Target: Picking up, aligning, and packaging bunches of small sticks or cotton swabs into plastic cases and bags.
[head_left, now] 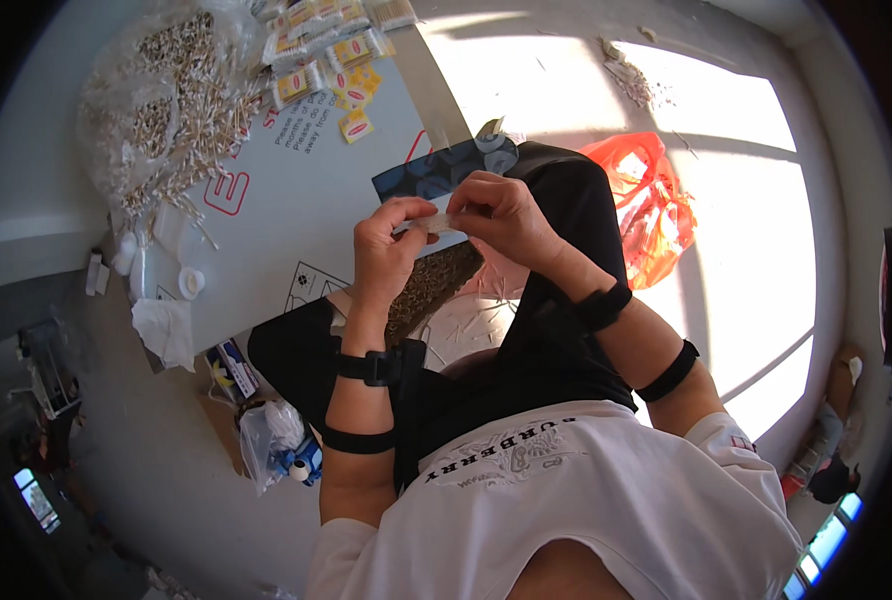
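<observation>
Between my hands, over my lap by the table's edge, is a small whitish see-through piece that looks like a plastic bag (434, 224). My left hand (388, 245) pinches its left end between thumb and fingers. The fingers of my right hand (503, 215) close on the other end, and they partly cover it. Whether anything is inside the bag is too small to tell. Just beyond the hands lies a dark blue patterned sheet (421, 178) at the table's edge.
On the white printed table board (266, 215), a big clear bag spills cotton swabs (181, 110). Packed swabs (356, 48) and yellow cards (358, 125) lie farther right. A white tissue (164, 330) hangs at the near left corner. A red plastic bag (646, 205) stands on the floor.
</observation>
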Demonstrator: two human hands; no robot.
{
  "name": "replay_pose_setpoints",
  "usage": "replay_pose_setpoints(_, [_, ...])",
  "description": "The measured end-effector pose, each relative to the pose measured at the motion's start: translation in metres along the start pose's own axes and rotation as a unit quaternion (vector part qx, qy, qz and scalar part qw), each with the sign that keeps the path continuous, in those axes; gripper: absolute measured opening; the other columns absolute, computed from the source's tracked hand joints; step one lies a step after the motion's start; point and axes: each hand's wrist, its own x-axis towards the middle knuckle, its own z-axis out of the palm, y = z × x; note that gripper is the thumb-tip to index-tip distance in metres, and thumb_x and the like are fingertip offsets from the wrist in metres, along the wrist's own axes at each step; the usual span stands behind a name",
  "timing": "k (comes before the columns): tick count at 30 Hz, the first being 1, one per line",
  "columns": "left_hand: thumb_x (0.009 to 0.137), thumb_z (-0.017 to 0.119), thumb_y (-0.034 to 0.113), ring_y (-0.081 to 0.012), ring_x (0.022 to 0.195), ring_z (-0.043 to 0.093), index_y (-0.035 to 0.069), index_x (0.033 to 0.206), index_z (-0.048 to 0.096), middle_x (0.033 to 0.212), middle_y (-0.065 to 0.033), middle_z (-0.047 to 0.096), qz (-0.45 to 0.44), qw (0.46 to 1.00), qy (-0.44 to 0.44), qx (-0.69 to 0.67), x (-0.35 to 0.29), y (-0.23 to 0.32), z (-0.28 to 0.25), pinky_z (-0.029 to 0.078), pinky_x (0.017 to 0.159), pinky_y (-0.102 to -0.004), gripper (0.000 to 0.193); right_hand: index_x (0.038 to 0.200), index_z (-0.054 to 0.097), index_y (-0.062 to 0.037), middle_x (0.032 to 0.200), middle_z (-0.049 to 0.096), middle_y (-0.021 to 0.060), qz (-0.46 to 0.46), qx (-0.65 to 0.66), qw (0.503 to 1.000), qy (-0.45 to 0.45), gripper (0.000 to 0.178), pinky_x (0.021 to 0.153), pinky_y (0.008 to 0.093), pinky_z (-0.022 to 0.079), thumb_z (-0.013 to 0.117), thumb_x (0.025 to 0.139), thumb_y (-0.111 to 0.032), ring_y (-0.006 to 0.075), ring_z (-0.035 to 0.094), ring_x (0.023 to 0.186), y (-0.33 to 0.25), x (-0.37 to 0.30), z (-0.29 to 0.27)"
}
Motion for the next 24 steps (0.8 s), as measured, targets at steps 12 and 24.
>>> replay_pose_setpoints(12, [0.072,0.063,-0.012,-0.0205,0.068,0.061,-0.001,0.085,0.055,0.085,-0.0091,0.06,0.208,0.934,-0.034,0.29,0.005,0.006,0.001,0.05,0.06,-0.029,0.018,0.085,0.052,-0.0011,0.088,0.051,0.0125,-0.214,-0.246,0.945,-0.018,0.019,0.064,0.0401,0.052,0.064,0.071,0.001,0.0337,0.06,0.076,0.008,0.0,0.008])
replay_pose_setpoints(24, [0.078,0.06,-0.01,-0.0354,0.082,0.058,-0.001,0.085,0.049,0.092,-0.0144,0.055,0.295,0.885,0.037,0.359,-0.002,0.017,-0.002,0.05,0.07,-0.0407,0.017,0.086,0.05,-0.0014,0.088,0.051,0.0134,-0.192,-0.243,0.95,0.037,0.016,0.068,0.0419,0.05,0.064,0.079,0.0,0.0353,0.059,0.079,0.011,-0.004,0.003])
